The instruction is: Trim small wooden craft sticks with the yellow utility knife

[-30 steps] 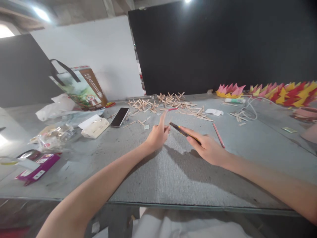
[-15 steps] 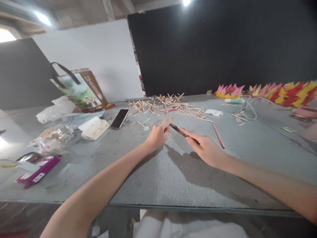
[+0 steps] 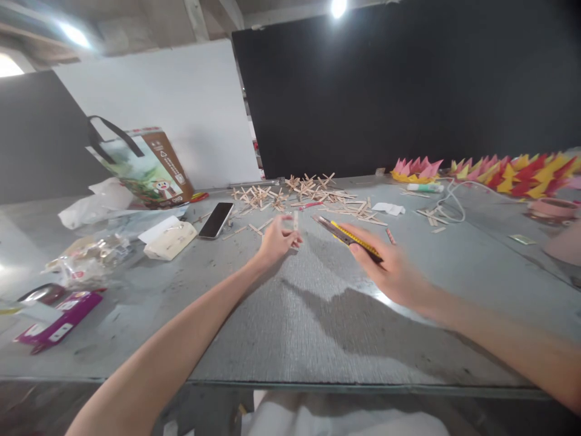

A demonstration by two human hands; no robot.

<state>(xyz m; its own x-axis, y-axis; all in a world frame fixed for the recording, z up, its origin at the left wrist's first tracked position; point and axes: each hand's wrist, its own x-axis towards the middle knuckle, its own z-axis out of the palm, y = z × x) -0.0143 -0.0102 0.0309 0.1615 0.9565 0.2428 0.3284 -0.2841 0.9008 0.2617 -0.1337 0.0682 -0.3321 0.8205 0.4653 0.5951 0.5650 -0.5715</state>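
Note:
Between the fingertips of my left hand [image 3: 276, 242] is a short pale wooden stick [image 3: 296, 221], held nearly upright over the table. My right hand [image 3: 393, 266] is wrapped round a yellow and black utility knife [image 3: 356, 238], its tip pointing up and left toward the stick, with a gap between the two. Motion blurs the right hand and forearm slightly. A pink pencil-like rod [image 3: 390, 237] lies behind the right hand, partly hidden by it. Beyond both hands lies a loose pile of wooden sticks [image 3: 313, 192], many crossed over each other.
Left of my hands lie a phone [image 3: 216, 220], a cream packet [image 3: 170, 238], plastic bags [image 3: 93, 254] and a purple box [image 3: 63, 321]. A printed carrier bag [image 3: 152, 166] stands behind. At right are a glue stick [image 3: 425, 188], a white cable [image 3: 454, 203] and folded-paper pieces [image 3: 521, 174].
The knife has lifted and moved right, away from my left hand, showing its yellow side. My left hand has shifted slightly left and turned, bringing the stick into view.

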